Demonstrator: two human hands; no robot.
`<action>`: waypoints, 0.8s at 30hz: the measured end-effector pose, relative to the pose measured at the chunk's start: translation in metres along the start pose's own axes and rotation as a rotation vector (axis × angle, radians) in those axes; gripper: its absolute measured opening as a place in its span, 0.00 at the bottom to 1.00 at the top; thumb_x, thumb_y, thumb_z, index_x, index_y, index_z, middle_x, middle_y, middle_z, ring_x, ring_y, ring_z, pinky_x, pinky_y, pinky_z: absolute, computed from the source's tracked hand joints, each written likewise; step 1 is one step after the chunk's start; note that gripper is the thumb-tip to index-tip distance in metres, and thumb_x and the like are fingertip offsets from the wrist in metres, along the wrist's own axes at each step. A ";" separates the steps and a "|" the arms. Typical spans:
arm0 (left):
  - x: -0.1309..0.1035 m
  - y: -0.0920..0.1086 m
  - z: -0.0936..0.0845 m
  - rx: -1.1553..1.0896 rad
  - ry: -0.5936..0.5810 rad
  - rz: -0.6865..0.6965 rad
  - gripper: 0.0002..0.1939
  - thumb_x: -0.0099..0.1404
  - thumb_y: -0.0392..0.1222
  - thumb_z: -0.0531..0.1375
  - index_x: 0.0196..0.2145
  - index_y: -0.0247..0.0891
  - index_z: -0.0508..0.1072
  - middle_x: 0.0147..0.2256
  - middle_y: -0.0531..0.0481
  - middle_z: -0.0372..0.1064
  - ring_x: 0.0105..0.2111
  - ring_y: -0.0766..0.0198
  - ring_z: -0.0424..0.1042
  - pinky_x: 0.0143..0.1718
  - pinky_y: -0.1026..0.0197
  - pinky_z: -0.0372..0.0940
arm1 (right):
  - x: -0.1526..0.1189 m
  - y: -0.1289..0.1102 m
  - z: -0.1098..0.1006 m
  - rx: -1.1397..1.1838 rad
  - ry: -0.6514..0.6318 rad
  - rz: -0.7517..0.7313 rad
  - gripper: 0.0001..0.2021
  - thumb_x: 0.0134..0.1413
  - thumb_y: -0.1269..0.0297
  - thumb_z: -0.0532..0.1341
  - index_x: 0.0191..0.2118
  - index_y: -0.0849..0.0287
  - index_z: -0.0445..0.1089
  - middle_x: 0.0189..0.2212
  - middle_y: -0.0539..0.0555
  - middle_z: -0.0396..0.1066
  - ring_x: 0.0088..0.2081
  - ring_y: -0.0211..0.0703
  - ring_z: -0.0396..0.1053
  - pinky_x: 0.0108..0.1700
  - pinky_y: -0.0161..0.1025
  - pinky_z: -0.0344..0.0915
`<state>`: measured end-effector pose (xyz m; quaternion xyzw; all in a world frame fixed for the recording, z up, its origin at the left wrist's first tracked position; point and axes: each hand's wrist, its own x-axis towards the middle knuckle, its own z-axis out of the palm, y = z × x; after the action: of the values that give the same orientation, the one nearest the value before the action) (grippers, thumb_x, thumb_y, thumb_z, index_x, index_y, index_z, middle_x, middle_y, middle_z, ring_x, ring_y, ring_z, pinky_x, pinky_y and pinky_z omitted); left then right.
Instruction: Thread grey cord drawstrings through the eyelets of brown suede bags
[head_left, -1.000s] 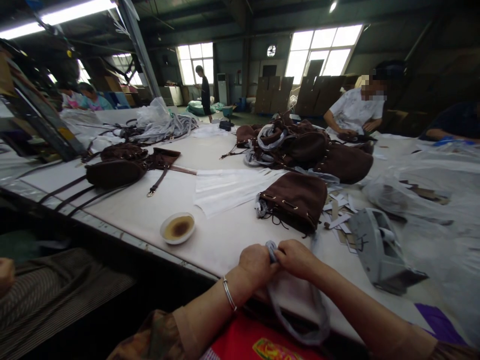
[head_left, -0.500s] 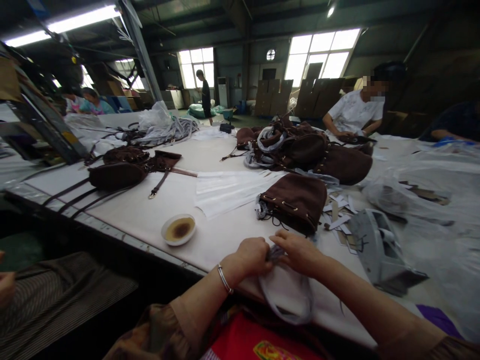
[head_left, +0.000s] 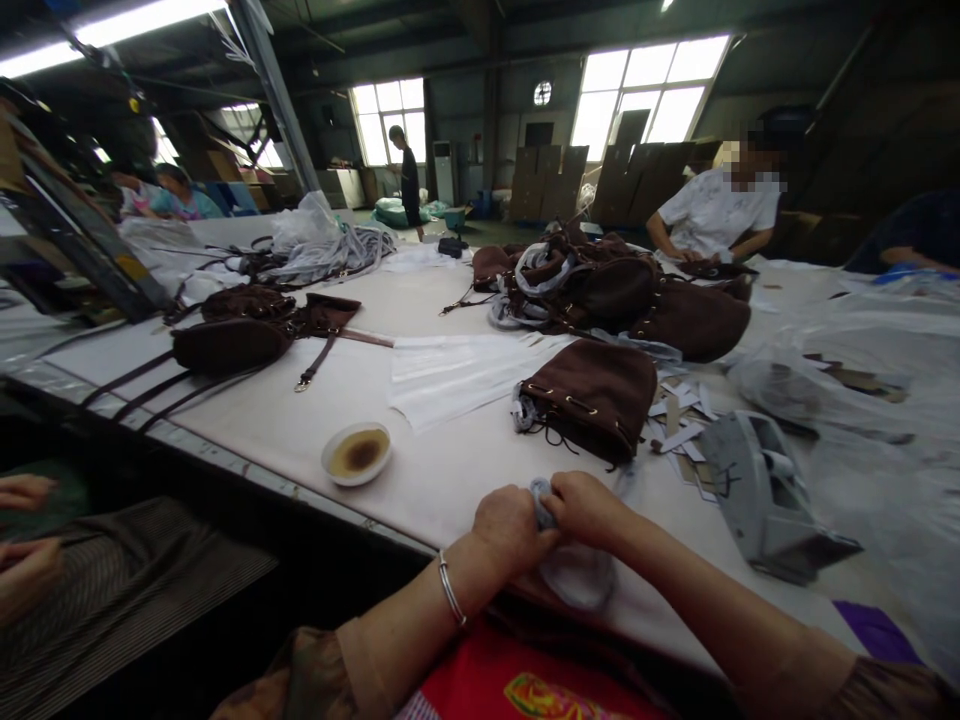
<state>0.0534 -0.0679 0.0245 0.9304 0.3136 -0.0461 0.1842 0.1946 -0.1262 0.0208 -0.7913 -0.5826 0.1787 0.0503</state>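
My left hand and my right hand meet at the table's near edge. Both are closed around a strap wrapped in translucent greyish plastic. Its loop hangs below my fingers, and a bunched bit sticks up between the two fists. Just beyond them lies a brown drawstring bag with metal eyelets, dark cord ends and plastic-wrapped material at its mouth. My fingers hide part of the strap.
A white bowl of brownish liquid stands to the left. A grey tape dispenser and paper strips are at right, near plastic sheeting. More brown bags are piled farther back. A co-worker works across the table.
My hands have closed tighter together on the wrapped strap, and its hanging loop has become smaller and drawn up. At lower left, another person's hands have come further into view.
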 end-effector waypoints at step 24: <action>0.003 -0.011 -0.001 -0.036 -0.032 0.002 0.18 0.61 0.51 0.56 0.36 0.35 0.78 0.35 0.39 0.77 0.37 0.51 0.76 0.36 0.58 0.68 | -0.010 0.004 0.008 -0.122 0.062 0.031 0.19 0.59 0.49 0.55 0.36 0.60 0.73 0.36 0.61 0.76 0.37 0.50 0.72 0.32 0.39 0.54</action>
<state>0.0497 -0.0577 0.0219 0.9264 0.3103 -0.0552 0.2061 0.1932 -0.1380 0.0141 -0.8070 -0.5782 0.1189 0.0172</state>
